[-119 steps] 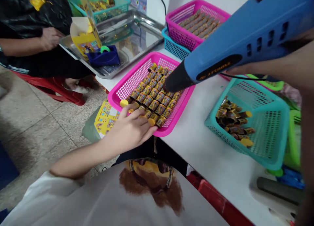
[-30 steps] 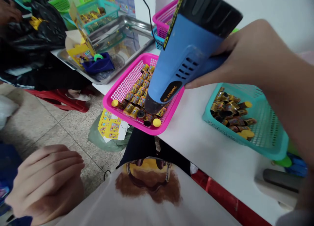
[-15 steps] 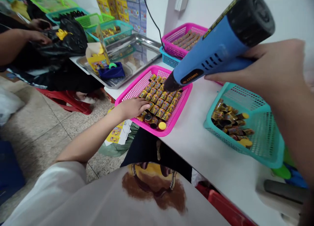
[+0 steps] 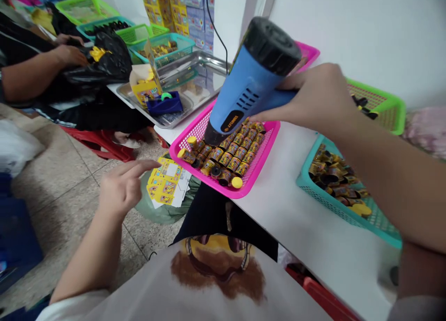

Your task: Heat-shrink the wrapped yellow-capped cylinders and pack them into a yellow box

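Note:
My right hand (image 4: 310, 98) is closed around the handle of a blue and black heat gun (image 4: 240, 86). The gun tilts down, its black nozzle just over the left part of a pink basket (image 4: 249, 186). Rows of small yellow-and-brown labelled cylinders (image 4: 234, 163) lie in that basket, partly hidden by the gun. Some on the left stand or lean out of line, and a few show yellow or black ends. My left hand (image 4: 121, 188) hovers left of the basket, empty, with the index finger stretched out and the other fingers bent.
Right of the pink basket stands a teal basket (image 4: 303, 184) of similar loose cylinders. Behind it is a green basket (image 4: 397, 112). A metal tray (image 4: 205, 63) carries a blue tape dispenser (image 4: 165, 103) and a yellow box (image 4: 144, 86). At left, a co-worker's hand (image 4: 71, 56) touches a black bag.
My left hand has left the cylinders and drawn back to the left. The heat gun has swung left over the basket. Several cylinders on the left now stand or lie askew.

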The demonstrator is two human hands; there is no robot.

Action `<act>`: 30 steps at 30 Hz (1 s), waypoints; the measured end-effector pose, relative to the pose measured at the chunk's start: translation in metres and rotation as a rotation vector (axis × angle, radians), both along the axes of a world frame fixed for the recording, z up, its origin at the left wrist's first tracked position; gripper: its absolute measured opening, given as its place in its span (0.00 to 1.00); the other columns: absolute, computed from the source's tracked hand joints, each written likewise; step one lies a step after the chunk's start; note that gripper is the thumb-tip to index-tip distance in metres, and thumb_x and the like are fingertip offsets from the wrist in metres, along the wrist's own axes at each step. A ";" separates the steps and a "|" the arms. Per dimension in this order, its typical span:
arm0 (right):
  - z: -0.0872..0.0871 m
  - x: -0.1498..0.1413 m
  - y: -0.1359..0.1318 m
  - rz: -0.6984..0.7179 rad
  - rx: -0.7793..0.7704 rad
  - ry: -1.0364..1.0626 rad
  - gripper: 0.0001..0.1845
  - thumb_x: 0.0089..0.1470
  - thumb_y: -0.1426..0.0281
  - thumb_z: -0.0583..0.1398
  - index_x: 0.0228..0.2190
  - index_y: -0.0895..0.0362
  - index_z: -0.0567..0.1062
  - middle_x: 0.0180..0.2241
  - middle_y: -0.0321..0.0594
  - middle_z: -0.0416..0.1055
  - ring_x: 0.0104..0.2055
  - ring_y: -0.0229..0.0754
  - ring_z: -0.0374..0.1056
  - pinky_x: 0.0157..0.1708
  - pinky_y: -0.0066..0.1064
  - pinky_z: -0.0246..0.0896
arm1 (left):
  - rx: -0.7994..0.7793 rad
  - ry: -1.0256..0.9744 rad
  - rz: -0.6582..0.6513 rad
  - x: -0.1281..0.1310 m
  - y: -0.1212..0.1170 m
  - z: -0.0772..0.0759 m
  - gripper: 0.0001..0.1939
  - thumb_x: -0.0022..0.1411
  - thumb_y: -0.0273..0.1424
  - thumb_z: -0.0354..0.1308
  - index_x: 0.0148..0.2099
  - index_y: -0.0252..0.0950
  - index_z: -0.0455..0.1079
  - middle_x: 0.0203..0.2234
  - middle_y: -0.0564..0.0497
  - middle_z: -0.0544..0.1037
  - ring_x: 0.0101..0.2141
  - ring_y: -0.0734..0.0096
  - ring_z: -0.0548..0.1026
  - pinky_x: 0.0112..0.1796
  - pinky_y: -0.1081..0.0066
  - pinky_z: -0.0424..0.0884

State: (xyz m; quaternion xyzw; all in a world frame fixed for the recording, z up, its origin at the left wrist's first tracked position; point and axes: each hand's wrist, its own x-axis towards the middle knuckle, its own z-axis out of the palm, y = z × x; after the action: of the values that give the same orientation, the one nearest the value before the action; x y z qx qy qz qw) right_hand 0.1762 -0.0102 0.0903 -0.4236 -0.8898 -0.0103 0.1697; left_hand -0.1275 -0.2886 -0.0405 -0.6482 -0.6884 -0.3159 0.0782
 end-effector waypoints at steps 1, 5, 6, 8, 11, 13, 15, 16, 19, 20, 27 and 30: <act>-0.001 -0.006 0.000 0.005 -0.017 -0.013 0.40 0.43 0.41 0.73 0.48 0.57 0.85 0.33 0.44 0.79 0.45 0.54 0.76 0.48 0.44 0.70 | 0.073 -0.048 0.054 -0.003 -0.007 -0.006 0.46 0.75 0.60 0.28 0.43 0.39 0.83 0.36 0.47 0.87 0.34 0.65 0.83 0.36 0.67 0.79; -0.005 -0.022 -0.001 0.013 -0.058 -0.067 0.38 0.45 0.44 0.73 0.51 0.54 0.84 0.35 0.45 0.79 0.50 0.58 0.75 0.54 0.49 0.68 | 0.314 -0.132 0.172 -0.011 -0.026 -0.021 0.47 0.76 0.58 0.28 0.32 0.37 0.82 0.24 0.49 0.84 0.21 0.69 0.77 0.22 0.72 0.71; -0.006 -0.025 -0.002 0.005 -0.070 -0.073 0.38 0.45 0.44 0.74 0.51 0.54 0.84 0.36 0.45 0.79 0.51 0.59 0.74 0.55 0.49 0.68 | 0.352 -0.143 0.180 -0.011 -0.028 -0.022 0.46 0.76 0.58 0.29 0.31 0.36 0.81 0.23 0.48 0.83 0.21 0.69 0.77 0.21 0.72 0.70; -0.008 -0.028 -0.003 0.002 -0.088 -0.069 0.38 0.45 0.43 0.73 0.51 0.55 0.84 0.38 0.46 0.79 0.53 0.59 0.74 0.56 0.48 0.67 | 0.403 -0.177 0.182 -0.011 -0.031 -0.022 0.45 0.76 0.59 0.31 0.30 0.36 0.80 0.21 0.48 0.82 0.21 0.68 0.77 0.21 0.72 0.70; -0.011 -0.030 -0.004 -0.019 -0.092 -0.046 0.39 0.45 0.43 0.73 0.50 0.56 0.83 0.41 0.46 0.80 0.54 0.60 0.74 0.56 0.47 0.67 | 0.445 -0.216 0.152 -0.010 -0.029 -0.018 0.44 0.75 0.60 0.34 0.29 0.35 0.79 0.19 0.47 0.80 0.20 0.69 0.76 0.20 0.73 0.69; -0.013 -0.029 -0.005 -0.032 -0.107 -0.033 0.38 0.45 0.45 0.74 0.50 0.58 0.84 0.41 0.46 0.80 0.52 0.60 0.75 0.55 0.48 0.68 | 0.477 -0.205 0.133 -0.009 -0.026 -0.015 0.44 0.76 0.59 0.34 0.29 0.35 0.79 0.18 0.48 0.80 0.19 0.70 0.75 0.19 0.74 0.68; -0.015 -0.026 -0.006 -0.030 -0.131 0.008 0.37 0.45 0.46 0.75 0.50 0.58 0.84 0.39 0.45 0.80 0.49 0.58 0.77 0.53 0.47 0.70 | 0.497 -0.195 0.116 -0.007 -0.024 -0.013 0.44 0.76 0.58 0.35 0.29 0.35 0.80 0.19 0.48 0.81 0.19 0.70 0.76 0.19 0.74 0.68; -0.016 -0.023 -0.005 -0.021 -0.140 0.044 0.37 0.44 0.47 0.75 0.50 0.58 0.84 0.37 0.44 0.80 0.47 0.56 0.77 0.52 0.46 0.70 | 0.491 -0.192 0.107 -0.006 -0.023 -0.012 0.44 0.76 0.58 0.35 0.29 0.35 0.80 0.20 0.48 0.81 0.20 0.70 0.76 0.20 0.73 0.69; -0.022 -0.014 -0.001 0.026 -0.160 0.182 0.38 0.41 0.48 0.76 0.47 0.60 0.85 0.32 0.41 0.79 0.42 0.53 0.77 0.48 0.44 0.71 | 0.432 -0.161 0.063 -0.004 -0.022 -0.011 0.44 0.77 0.56 0.33 0.32 0.36 0.81 0.22 0.49 0.83 0.22 0.71 0.78 0.21 0.74 0.70; -0.024 -0.010 0.000 0.049 -0.175 0.225 0.39 0.40 0.47 0.77 0.45 0.63 0.85 0.31 0.40 0.78 0.41 0.52 0.77 0.46 0.43 0.71 | 0.410 -0.143 0.050 -0.002 -0.022 -0.011 0.43 0.78 0.55 0.32 0.33 0.36 0.81 0.23 0.49 0.83 0.22 0.71 0.78 0.22 0.74 0.71; -0.028 0.003 0.005 0.042 -0.096 0.260 0.47 0.36 0.39 0.74 0.45 0.65 0.85 0.32 0.44 0.80 0.40 0.49 0.75 0.43 0.39 0.67 | 0.429 -0.079 0.109 0.009 -0.029 -0.001 0.44 0.78 0.53 0.31 0.29 0.37 0.80 0.20 0.50 0.82 0.21 0.71 0.79 0.21 0.75 0.72; -0.030 0.001 0.006 -0.057 -0.055 0.239 0.43 0.35 0.41 0.75 0.45 0.61 0.86 0.31 0.44 0.79 0.38 0.49 0.75 0.40 0.37 0.65 | 0.464 -0.028 0.082 0.015 -0.030 0.008 0.43 0.79 0.51 0.29 0.27 0.38 0.78 0.19 0.50 0.81 0.22 0.70 0.80 0.21 0.75 0.73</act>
State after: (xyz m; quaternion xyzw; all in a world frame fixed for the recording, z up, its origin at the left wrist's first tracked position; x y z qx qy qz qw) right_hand 0.1770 -0.0040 0.0607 -0.4512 -0.8508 0.0598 0.2626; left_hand -0.1124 -0.3182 -0.0328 -0.5798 -0.6242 -0.4713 0.2282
